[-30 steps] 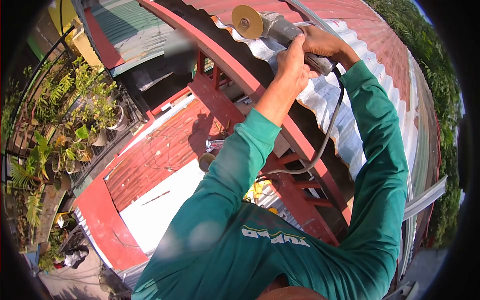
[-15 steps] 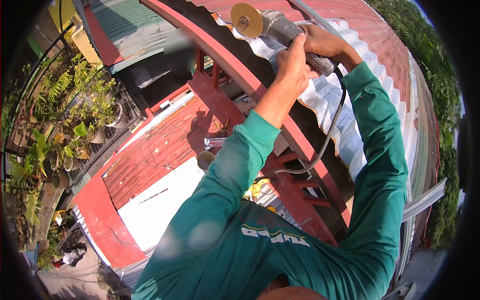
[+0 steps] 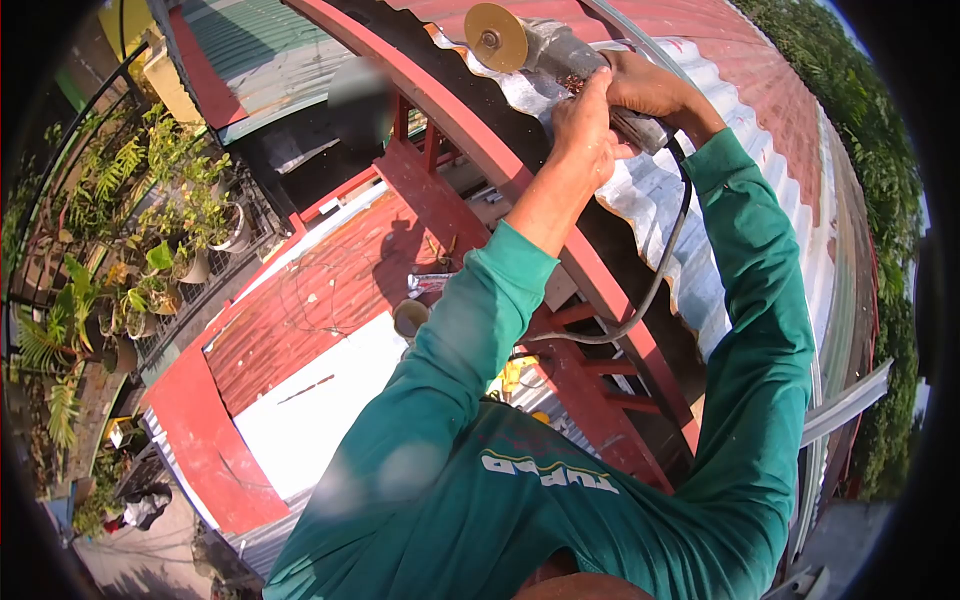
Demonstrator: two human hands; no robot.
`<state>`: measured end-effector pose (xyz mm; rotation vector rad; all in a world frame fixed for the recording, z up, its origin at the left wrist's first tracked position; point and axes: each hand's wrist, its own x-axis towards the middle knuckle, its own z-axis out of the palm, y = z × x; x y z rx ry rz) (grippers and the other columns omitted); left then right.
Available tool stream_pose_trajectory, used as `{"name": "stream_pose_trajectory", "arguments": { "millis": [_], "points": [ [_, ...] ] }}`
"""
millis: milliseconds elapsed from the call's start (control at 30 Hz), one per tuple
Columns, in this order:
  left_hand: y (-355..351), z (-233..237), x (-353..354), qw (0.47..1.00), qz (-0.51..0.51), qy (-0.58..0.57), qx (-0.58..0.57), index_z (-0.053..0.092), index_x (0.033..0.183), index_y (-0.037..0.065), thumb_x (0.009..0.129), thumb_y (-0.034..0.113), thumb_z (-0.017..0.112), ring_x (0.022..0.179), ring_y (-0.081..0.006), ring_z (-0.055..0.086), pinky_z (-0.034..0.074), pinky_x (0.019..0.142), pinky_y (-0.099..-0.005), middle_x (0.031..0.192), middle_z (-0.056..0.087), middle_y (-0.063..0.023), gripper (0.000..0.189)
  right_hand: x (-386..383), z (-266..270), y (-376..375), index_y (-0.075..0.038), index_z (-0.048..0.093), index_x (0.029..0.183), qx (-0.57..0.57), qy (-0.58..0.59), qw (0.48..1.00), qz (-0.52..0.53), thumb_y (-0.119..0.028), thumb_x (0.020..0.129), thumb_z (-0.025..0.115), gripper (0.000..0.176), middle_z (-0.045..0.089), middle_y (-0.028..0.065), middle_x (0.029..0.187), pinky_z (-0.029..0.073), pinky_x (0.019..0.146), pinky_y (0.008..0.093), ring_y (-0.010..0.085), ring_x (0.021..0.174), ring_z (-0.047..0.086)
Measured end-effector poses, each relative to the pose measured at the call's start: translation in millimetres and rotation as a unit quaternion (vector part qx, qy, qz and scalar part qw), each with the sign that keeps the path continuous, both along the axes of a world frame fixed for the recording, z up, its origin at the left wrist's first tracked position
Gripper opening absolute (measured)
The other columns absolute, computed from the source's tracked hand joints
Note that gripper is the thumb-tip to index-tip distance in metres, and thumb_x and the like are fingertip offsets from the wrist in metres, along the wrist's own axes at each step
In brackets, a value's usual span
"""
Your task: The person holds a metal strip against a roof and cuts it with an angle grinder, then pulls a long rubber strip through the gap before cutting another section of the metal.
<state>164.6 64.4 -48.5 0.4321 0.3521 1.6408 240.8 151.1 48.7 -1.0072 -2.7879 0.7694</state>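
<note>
Both of my hands grip an angle grinder (image 3: 562,55) held out at the top of the view. Its round tan disc (image 3: 495,37) points up and to the left, above the corrugated roof edge. My left hand (image 3: 583,125) is closed around the near side of the grinder body, thumb pointing up along it. From the right, my right hand (image 3: 648,85) wraps over the body's rear half. Reddish specks show on the body beside my left thumb. A black cord (image 3: 672,245) leaves the grinder's rear end and loops down below my arms. Whether the disc spins cannot be made out.
Wavy corrugated metal sheets (image 3: 650,215) lie under the grinder. A red steel beam (image 3: 470,125) runs diagonally beneath my left forearm. Below are a red-and-white lower roof (image 3: 310,270), a cup-like container (image 3: 409,317) and a yellow object (image 3: 515,375). Potted plants (image 3: 150,290) stand at left.
The grinder and both hands stay almost in place, with the disc shifted very slightly right. Reddish specks on the grinder body show more clearly now.
</note>
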Motion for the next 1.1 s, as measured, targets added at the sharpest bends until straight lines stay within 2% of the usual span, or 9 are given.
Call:
{"name": "stream_pose_trajectory", "arguments": {
  "millis": [300,667,833,933,1100],
  "points": [
    [-10.7,6.0,0.2,1.000,-0.007,-0.001,0.000,0.038,0.148,0.001,0.103,0.045,0.054,0.124,-0.0440,0.061,0.042,0.101,-0.0745,0.144,0.051,-0.0196,0.066,0.8,2.3,-9.0,0.004,0.064,0.117,0.017,-0.021,0.999,-0.020,-0.017,0.073,0.074,0.051,0.070,0.0105,0.104,0.053,0.084,0.0356,0.0177,0.090,0.062],
    [-18.9,5.3,1.5,1.000,0.001,-0.012,0.005,0.040,0.146,0.001,0.102,0.044,0.056,0.122,-0.0440,0.062,0.047,0.095,-0.0747,0.141,0.052,-0.0211,0.063,1.7,2.3,-22.5,0.006,0.066,0.111,0.047,0.002,0.998,-0.032,-0.020,0.072,0.075,0.048,0.070,0.0109,0.096,0.053,0.077,0.0369,0.0179,0.082,0.062],
    [-20.3,5.6,0.7,1.000,0.004,0.001,-0.020,0.040,0.145,0.000,0.101,0.044,0.057,0.121,-0.0443,0.063,0.047,0.095,-0.0747,0.141,0.052,-0.0207,0.065,1.3,3.6,-26.7,0.006,0.065,0.114,0.014,-0.013,0.999,-0.045,-0.021,0.073,0.074,0.050,0.070,0.0116,0.096,0.053,0.078,0.0368,0.0176,0.084,0.062],
    [-18.1,4.1,0.0,1.000,-0.012,-0.006,0.004,0.040,0.145,0.000,0.100,0.046,0.059,0.122,-0.0454,0.062,0.044,0.098,-0.0755,0.141,0.052,-0.0202,0.067,5.6,1.9,-24.3,0.006,0.064,0.118,0.001,0.014,0.999,-0.051,-0.021,0.074,0.075,0.053,0.070,0.0116,0.098,0.053,0.079,0.0368,0.0175,0.086,0.062],
    [-27.3,11.5,0.4,0.998,-0.047,0.040,0.003,0.046,0.143,0.001,0.092,0.041,0.074,0.123,-0.0458,0.061,0.043,0.099,-0.0750,0.138,0.055,-0.0180,0.071,19.5,2.8,-33.7,0.005,0.060,0.126,0.026,0.035,0.996,-0.078,-0.020,0.073,0.078,0.062,0.069,0.0119,0.103,0.054,0.082,0.0361,0.0188,0.090,0.064]
  ]
}}
